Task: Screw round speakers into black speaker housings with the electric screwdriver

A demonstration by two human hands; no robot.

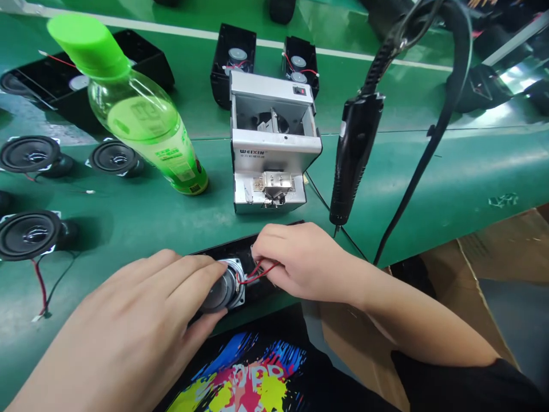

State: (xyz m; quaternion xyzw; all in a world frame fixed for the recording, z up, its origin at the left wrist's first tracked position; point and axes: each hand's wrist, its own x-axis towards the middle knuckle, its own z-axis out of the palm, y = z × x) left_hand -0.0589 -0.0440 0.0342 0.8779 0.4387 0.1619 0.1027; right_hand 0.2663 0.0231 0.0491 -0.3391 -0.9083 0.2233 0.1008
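My left hand (146, 315) grips a small round speaker driver (223, 290) from its left side, thumb below and fingers above. The driver lies magnet side up over a long black panel (231, 247). Red wires (259, 271) run from it into my right hand (295, 260), whose fingers are pinched together around them. The wires' far ends are hidden under those fingers. Just beyond the panel stands a silver screw feeder (277, 154) marked WEIXIN. A black electric screwdriver (357, 157) hangs bit down, beyond my right forearm.
On the left stand a green-capped bottle (148, 123) and several loose speaker drivers (30, 234). Black speaker boxes (235, 60) sit behind the feeder. The screwdriver's thick cable (422, 166) loops down at the right. Past the green table's edge is an open cardboard box (484, 274).
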